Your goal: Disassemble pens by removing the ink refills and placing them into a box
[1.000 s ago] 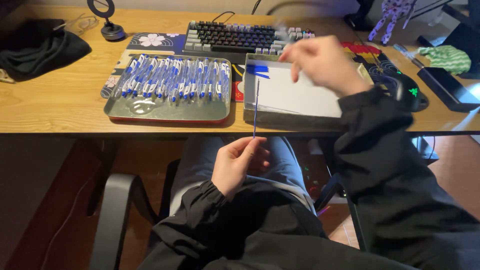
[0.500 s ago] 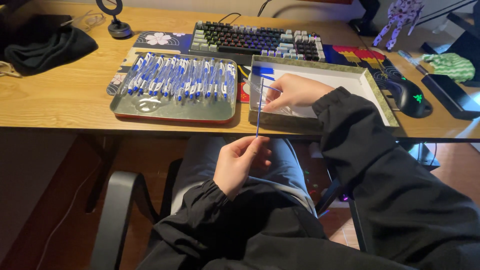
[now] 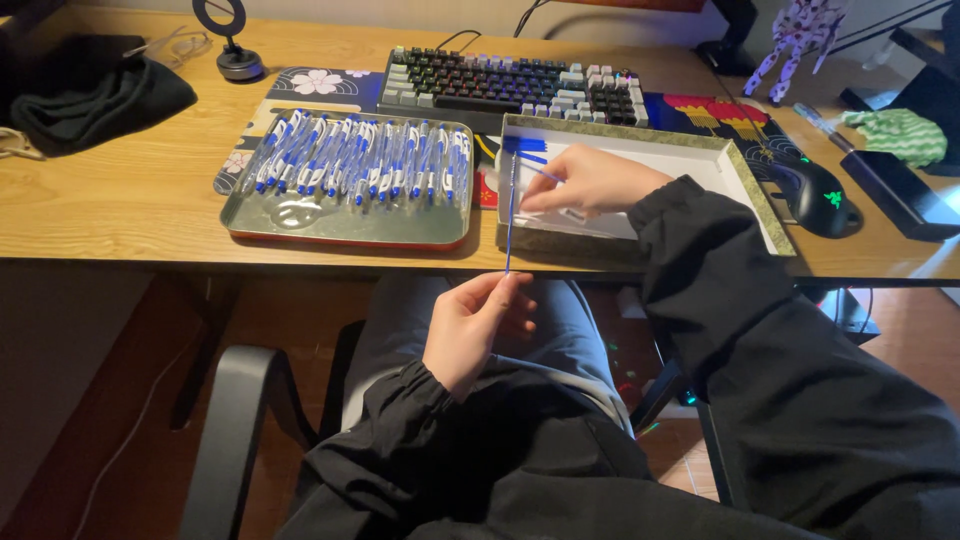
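**Thin blue refill held upright over the lap, other hand in the box**

The person sits at a wooden desk, both arms in dark sleeves. The left hand hovers above the lap, just below the desk edge, with thumb and fingertips pinched together on the bottom end of a thin blue pen refill. The refill stands nearly upright, its top reaching up in front of the near left corner of a shallow white box.

The right hand rests inside that box, near its left end, fingers curled together over something small and thin; a short blue piece pokes out from the fingertips toward the box's corner, where a few more blue pieces lie. Just what the fingers pinch is too small to make out.

Left of the box, touching the desk's front part, sits a metal tray filled with a row of blue and white pens, lying side by side. Behind both runs a keyboard with lit keys. A black mouse lies to the right of the box, and a dark cloth is bunched at the desk's far left corner.
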